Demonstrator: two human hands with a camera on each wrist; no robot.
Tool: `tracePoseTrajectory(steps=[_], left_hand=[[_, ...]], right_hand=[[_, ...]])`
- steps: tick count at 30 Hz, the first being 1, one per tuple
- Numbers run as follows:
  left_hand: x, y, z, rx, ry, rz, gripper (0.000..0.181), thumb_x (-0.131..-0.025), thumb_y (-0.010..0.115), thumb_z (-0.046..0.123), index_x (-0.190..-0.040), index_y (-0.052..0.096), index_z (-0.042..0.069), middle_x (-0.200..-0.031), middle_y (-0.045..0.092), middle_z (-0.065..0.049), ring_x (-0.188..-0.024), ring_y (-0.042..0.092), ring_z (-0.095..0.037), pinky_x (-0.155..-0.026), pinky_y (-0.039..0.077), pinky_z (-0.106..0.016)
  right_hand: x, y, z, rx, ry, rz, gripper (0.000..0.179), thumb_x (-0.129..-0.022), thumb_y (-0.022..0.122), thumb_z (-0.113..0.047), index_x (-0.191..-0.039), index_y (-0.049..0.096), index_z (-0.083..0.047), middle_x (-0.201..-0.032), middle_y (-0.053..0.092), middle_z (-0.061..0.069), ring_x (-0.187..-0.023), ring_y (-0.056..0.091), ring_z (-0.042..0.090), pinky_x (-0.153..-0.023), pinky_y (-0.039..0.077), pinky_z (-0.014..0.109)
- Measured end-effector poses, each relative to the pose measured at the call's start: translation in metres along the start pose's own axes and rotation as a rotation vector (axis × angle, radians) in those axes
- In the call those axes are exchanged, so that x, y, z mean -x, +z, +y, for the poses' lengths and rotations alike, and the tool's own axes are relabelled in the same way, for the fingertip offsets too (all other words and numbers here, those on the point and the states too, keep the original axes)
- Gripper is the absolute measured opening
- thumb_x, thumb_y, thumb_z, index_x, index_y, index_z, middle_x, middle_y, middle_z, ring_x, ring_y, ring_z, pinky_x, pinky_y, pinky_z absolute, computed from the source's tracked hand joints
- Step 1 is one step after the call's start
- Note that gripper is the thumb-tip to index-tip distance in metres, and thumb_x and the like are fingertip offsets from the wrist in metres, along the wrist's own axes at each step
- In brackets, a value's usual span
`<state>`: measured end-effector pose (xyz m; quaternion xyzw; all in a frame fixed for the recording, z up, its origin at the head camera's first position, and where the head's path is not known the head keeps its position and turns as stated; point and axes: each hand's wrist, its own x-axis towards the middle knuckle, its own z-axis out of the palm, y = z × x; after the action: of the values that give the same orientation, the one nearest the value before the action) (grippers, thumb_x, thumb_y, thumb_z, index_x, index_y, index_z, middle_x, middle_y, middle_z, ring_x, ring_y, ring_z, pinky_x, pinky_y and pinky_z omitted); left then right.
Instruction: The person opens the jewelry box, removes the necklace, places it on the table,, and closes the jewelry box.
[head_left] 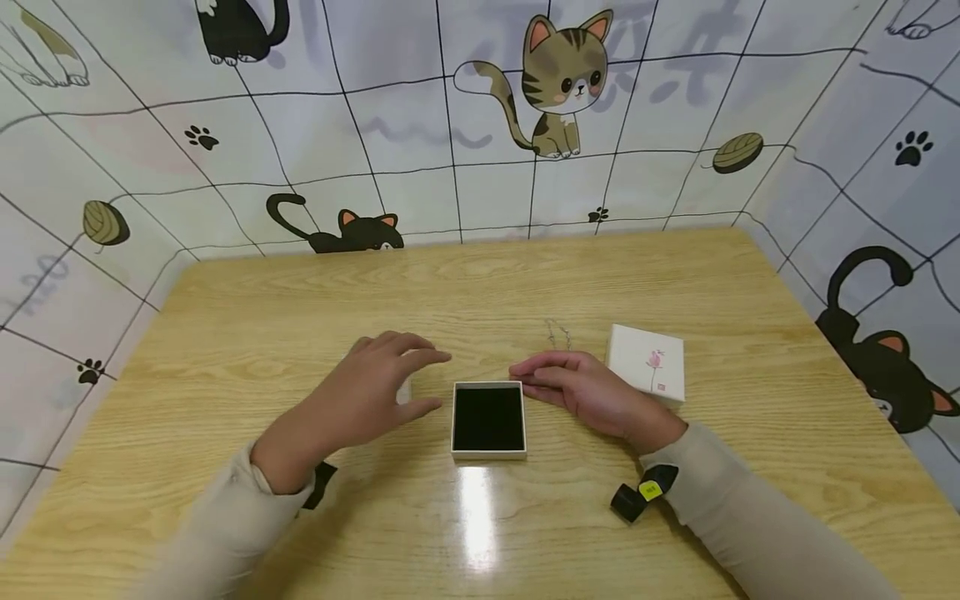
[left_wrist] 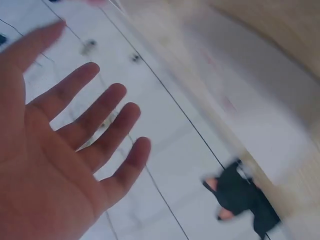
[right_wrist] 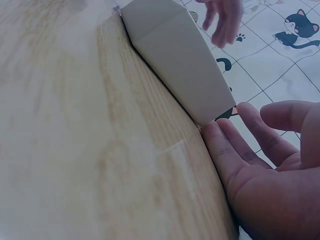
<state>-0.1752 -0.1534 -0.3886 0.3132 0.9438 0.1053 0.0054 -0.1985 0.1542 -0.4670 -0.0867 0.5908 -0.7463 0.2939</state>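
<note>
A small white box [head_left: 488, 455] with a black inner surface stands uncovered in the middle of the table. At its right far corner, my right hand [head_left: 588, 392] rests low on the table. In the right wrist view its fingertips [right_wrist: 212, 131] touch the end of the box's pale side wall [right_wrist: 175, 60], without curling round it. My left hand [head_left: 367, 392] hovers left of the box, thumb and fingers spread and nothing between them. A white object [head_left: 405, 392] is mostly hidden behind that hand; in the left wrist view a blurred white surface [left_wrist: 245, 95] has faint pink marks.
A white square box or lid [head_left: 647, 362] with a pink flower print lies right of my right hand, partly covered by it. Beyond that hand is a thin silvery chain [head_left: 558, 333]. Cat-patterned cloth walls [head_left: 405, 125] enclose the wooden table [head_left: 315, 292] at the back and sides.
</note>
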Motion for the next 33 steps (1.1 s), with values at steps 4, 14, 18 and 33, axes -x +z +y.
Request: tracePoseTrajectory(steps=[4, 14, 18, 33], left_hand=[[0.010, 0.000, -0.028, 0.032, -0.117, -0.094, 0.081, -0.080, 0.081, 0.049, -0.149, 0.048, 0.023, -0.148, 0.049, -0.011, -0.136, 0.047, -0.038, -0.106, 0.036, -0.064], [0.016, 0.014, -0.057, 0.058, -0.184, -0.152, 0.101, -0.069, 0.091, 0.045, -0.153, 0.041, 0.022, -0.150, 0.046, -0.016, -0.129, 0.052, -0.038, -0.100, 0.039, -0.064], [0.017, 0.015, -0.060, 0.060, -0.175, -0.156, 0.098, -0.069, 0.091, 0.040, -0.152, 0.043, 0.020, -0.149, 0.048, -0.016, -0.127, 0.053, -0.037, -0.098, 0.040, -0.062], [0.015, 0.012, -0.056, 0.078, -0.174, -0.179, 0.094, -0.072, 0.090, 0.036, -0.152, 0.043, 0.021, -0.143, 0.052, -0.014, -0.120, 0.055, -0.033, -0.094, 0.044, -0.062]], right_hand=[[0.001, 0.000, 0.000, 0.006, 0.010, 0.008, 0.033, -0.103, 0.047, -0.003, -0.132, 0.053, 0.013, -0.136, 0.060, 0.015, -0.122, 0.062, 0.015, -0.102, 0.050, 0.031], [0.001, -0.002, 0.002, 0.006, 0.003, 0.008, 0.034, -0.103, 0.048, -0.004, -0.132, 0.053, 0.013, -0.137, 0.059, 0.017, -0.123, 0.062, 0.016, -0.103, 0.050, 0.032], [0.000, -0.002, 0.002, 0.002, 0.007, 0.011, 0.033, -0.103, 0.049, -0.005, -0.132, 0.054, 0.011, -0.137, 0.059, 0.017, -0.123, 0.062, 0.017, -0.103, 0.050, 0.032], [0.001, 0.000, 0.000, -0.016, -0.001, 0.010, 0.032, -0.102, 0.049, -0.004, -0.130, 0.056, 0.011, -0.137, 0.058, 0.019, -0.123, 0.062, 0.017, -0.103, 0.049, 0.033]])
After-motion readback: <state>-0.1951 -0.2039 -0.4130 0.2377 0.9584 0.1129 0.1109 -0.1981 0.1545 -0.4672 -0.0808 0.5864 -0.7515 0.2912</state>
